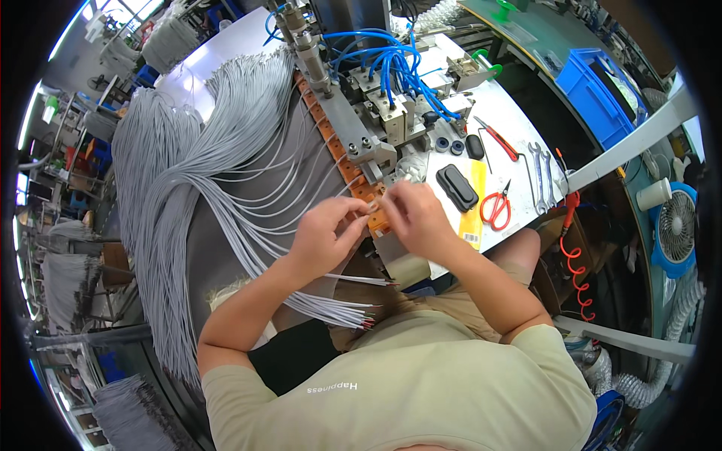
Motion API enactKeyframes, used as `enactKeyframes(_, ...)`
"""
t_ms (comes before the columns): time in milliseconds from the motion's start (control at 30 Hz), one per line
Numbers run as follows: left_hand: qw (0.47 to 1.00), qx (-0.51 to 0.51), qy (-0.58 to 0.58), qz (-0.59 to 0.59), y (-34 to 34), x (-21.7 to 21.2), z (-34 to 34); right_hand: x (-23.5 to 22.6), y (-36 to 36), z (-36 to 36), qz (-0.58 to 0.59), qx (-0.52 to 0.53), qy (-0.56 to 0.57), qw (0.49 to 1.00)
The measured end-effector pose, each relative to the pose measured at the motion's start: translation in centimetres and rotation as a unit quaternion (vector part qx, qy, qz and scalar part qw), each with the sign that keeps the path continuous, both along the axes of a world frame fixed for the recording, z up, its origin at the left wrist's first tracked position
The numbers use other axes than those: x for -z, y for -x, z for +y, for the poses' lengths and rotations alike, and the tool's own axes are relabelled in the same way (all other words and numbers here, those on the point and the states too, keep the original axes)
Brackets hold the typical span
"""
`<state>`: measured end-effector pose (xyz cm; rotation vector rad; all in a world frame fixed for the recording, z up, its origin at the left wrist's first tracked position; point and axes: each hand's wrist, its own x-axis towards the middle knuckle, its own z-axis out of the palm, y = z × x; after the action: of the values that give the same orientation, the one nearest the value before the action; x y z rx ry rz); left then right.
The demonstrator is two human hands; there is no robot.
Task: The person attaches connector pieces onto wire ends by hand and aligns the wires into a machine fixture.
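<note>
My left hand is closed in a pinch at the near end of a rail of orange blocks. Whatever lies between its fingertips is too small to make out. Just to the right, my right hand has its fingers bent together, slightly blurred, and their grip hides any small part. Both sets of fingertips almost meet above the orange blocks. A large bundle of grey cables spreads to the left, with several single strands reaching the rail. Stripped cable ends with coloured wires lie below my left forearm.
Beyond the rail stands a metal machine with blue air hoses. On the white table to the right are red-handled scissors, a black case, wrenches and a yellow packet. Farther right are a blue bin and fan.
</note>
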<state>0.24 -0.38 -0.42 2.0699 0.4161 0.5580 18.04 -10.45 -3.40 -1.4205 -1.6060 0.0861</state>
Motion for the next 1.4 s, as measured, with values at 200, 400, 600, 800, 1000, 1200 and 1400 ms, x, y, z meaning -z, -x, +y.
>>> enactKeyframes(200, 0.953, 0.247, -0.102, 0.143, 0.6, -1.6, -0.6, 3.4, -1.0, 1.2, 0.356, 0.057, 0.154, 0.92)
enactKeyframes(400, 0.944, 0.288, -0.147, 0.065, 0.6, 0.0, -0.6, 3.2, -2.2, 1.4, 0.391, 0.02, 0.232, 0.89)
enactKeyframes(600, 0.99, 0.085, 0.041, 0.104, 0.3, 0.5, 0.1, 4.7, -1.7, 1.6, 0.489, 0.029, 0.227, 0.842)
enactKeyframes(800, 0.983, 0.039, 0.161, 0.075, 0.4, -0.4, -0.2, 3.3, -1.2, 0.2, 0.479, 0.083, 0.181, 0.855)
enactKeyframes(1000, 0.961, 0.003, 0.276, 0.005, 0.5, 0.1, -0.2, 0.8, 2.0, -3.4, 0.192, 0.019, 0.015, 0.981)
enactKeyframes(1200, 0.982, -0.005, 0.188, 0.011, 0.1, 0.3, -0.3, 0.3, 2.0, -2.4, 0.063, 0.05, -0.019, 0.997)
enactKeyframes(1400, 0.991, -0.027, 0.125, 0.028, 0.3, 0.4, -0.1, -0.1, 2.4, -2.4, 0.067, 0.042, -0.015, 0.997)
